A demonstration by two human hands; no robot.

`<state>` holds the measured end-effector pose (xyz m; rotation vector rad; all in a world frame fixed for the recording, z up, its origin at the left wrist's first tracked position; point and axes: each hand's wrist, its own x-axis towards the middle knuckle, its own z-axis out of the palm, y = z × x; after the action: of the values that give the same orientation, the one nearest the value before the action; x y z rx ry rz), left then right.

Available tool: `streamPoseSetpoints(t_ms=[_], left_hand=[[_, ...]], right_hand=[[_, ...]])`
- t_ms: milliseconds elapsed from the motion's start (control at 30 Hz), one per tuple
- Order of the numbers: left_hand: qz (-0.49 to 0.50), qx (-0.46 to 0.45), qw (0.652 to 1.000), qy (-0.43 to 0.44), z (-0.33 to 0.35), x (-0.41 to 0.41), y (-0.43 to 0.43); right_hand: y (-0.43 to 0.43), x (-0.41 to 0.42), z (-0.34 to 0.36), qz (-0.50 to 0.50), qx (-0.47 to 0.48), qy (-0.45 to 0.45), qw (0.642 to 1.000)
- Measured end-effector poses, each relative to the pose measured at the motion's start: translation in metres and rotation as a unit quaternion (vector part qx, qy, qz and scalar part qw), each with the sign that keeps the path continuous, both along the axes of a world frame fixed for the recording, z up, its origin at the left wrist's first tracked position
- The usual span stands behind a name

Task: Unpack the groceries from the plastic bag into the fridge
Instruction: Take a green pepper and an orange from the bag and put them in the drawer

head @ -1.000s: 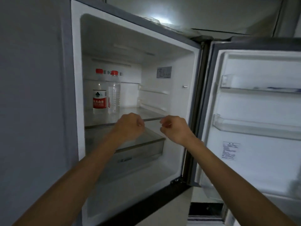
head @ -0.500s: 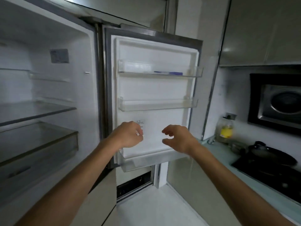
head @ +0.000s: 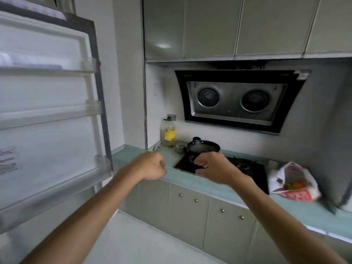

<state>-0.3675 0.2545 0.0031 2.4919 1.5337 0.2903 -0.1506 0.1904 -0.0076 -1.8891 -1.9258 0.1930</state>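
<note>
- The fridge door (head: 47, 130) stands open at the far left, its inner side facing the room, with 3 clear door shelves one above the other.
- The left hand (head: 150, 166) is raised in front of the counter (head: 209, 187) edge. Its grip is closed into a loose fist and has hold of nothing.
- An oil bottle (head: 169, 133) with a yellow label stands upright in the back corner of the counter.
- A dark pan (head: 203, 146) sits on the left side of the black stove (head: 247, 168), just right of the bottle.
- The right hand (head: 211, 168) hangs in the air before the pan. Its grip is half curled, with a gap between thumb and fingers, and is empty.
- A black range hood (head: 238, 100) with 2 round vents hangs on the wall above the stove.
- The plastic bag (head: 293, 181), white and red, lies on the counter just right of the stove, well apart from both hands. Its mouth is open, and green and orange groceries (head: 292, 185) show inside.
</note>
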Motion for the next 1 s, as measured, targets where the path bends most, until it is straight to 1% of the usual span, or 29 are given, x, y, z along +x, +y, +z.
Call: streamPoseSetpoints(t_ms=[233,467,567,800,867,1000], left_hand=[[-0.114,-0.027,0.993,0.022,-0.022,0.171,0.004],[-0.202,-0.049,0.977,0.052,-0.054,0.299,0.015],[-0.233,-0.056,0.969,0.059,-0.068,0.344,0.031],[-0.302,-0.064,0.948,0.073,-0.095,0.451,0.093],[-0.322,-0.06,0.942,0.076,-0.101,0.48,0.117],[-0.358,-0.068,0.927,0.086,-0.114,0.534,0.161]], right_hand=[[-0.048,0.154,-0.016,-0.122,-0.015,-0.007,0.992],[-0.074,0.262,-0.044,-0.219,-0.03,0.001,0.975],[-0.069,0.3,-0.06,-0.248,-0.042,0.016,0.968],[-0.027,0.384,-0.087,-0.311,-0.069,-0.021,0.948],[-0.008,0.408,-0.095,-0.327,-0.071,-0.019,0.942],[0.029,0.448,-0.108,-0.359,-0.11,0.002,0.927]])
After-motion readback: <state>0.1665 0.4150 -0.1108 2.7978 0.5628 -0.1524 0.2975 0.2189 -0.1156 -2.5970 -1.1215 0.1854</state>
